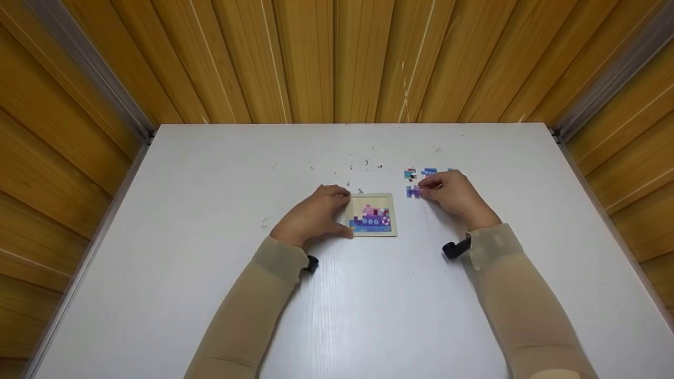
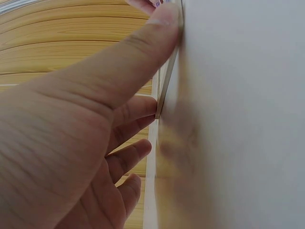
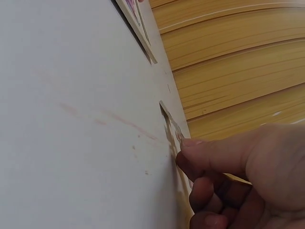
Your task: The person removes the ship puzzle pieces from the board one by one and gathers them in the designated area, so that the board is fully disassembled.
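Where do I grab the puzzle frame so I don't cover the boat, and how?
I'd hold the puzzle frame by its left border: come from the left and span its near and far corners, as the left hand does. It's flat and squarish, its plain rim surrounds the boat picture, and the loose pieces are rightward.

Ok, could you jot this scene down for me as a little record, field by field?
Left hand: grips the left side of the puzzle frame
Right hand: pinches a purple puzzle piece
Picture in frame: pink and purple boat, pale area toward the top
Loose pieces: near the right hand, one partly hidden
Surface: white table, dark specks beyond the frame
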Tool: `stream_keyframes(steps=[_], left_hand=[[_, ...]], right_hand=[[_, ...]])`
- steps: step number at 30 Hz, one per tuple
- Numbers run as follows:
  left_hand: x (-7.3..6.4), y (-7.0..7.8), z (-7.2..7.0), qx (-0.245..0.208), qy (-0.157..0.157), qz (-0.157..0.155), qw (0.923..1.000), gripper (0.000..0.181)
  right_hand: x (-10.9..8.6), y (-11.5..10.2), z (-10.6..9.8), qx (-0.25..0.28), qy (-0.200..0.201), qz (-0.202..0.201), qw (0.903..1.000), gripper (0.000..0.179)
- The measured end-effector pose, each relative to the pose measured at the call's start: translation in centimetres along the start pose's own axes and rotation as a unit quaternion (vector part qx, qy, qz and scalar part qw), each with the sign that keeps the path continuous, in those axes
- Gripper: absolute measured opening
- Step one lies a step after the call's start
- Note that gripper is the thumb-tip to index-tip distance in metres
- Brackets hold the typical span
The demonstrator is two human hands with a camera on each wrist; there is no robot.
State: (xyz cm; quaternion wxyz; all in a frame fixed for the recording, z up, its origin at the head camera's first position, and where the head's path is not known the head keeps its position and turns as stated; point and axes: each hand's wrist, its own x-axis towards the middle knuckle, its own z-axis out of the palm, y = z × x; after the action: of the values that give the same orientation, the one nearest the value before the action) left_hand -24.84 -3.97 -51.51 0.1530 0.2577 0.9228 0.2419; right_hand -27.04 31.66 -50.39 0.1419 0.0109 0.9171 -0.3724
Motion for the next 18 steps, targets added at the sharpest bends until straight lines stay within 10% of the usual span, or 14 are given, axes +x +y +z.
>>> stream_keyframes(steps=[18], left_hand=[[0.07,-0.07,0.01,-0.001,-0.002,0.0,1.0,0.093]], right_hand=[[-0.03,-0.12,0.11,0.008,0.005,0.005,0.9999,0.037]])
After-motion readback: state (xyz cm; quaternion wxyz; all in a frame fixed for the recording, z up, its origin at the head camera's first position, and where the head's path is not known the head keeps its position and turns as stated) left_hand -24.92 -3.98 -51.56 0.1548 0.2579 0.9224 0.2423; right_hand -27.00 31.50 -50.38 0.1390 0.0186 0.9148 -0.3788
